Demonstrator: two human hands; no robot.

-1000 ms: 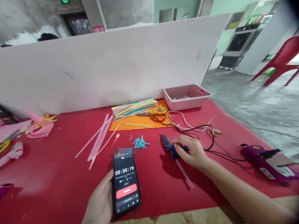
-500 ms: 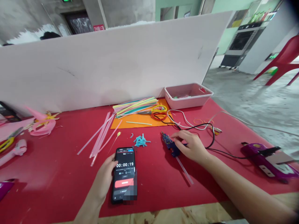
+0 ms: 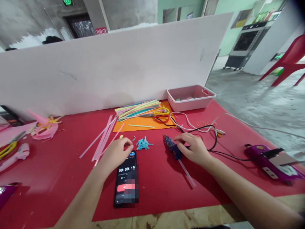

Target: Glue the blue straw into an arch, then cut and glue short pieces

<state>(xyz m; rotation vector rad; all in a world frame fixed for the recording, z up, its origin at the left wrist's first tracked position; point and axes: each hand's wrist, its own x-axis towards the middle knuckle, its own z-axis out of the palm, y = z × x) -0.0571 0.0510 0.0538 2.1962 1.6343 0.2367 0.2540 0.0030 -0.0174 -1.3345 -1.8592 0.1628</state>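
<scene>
A phone point(image 3: 120, 194) showing a timer at 00:00:19 lies on the red table cover. Over its top edge my left hand point(image 3: 116, 152) hovers with fingers curled and a gap between thumb and forefinger; nothing shows in it. Just right of those fingertips is a small heap of cut light-blue pieces point(image 3: 143, 143). My right hand point(image 3: 193, 148) is closed around the handle of a dark blue glue gun point(image 3: 172, 147), its nozzle pointing away to the left. A clear glue stick point(image 3: 187, 173) sticks out of its back end. The hand partly hides the handle.
Coloured strips point(image 3: 138, 109) and scissors point(image 3: 162, 119) lie on orange paper point(image 3: 143, 128). Pink translucent sticks point(image 3: 105, 140) are left of it. A pink bin point(image 3: 190, 103) stands behind. The gun's black cable point(image 3: 218, 136) loops near a purple power strip point(image 3: 271, 162).
My left hand has let go of the phone's side and moved up and right, towards the blue pieces. The right hand and glue gun stay in place.
</scene>
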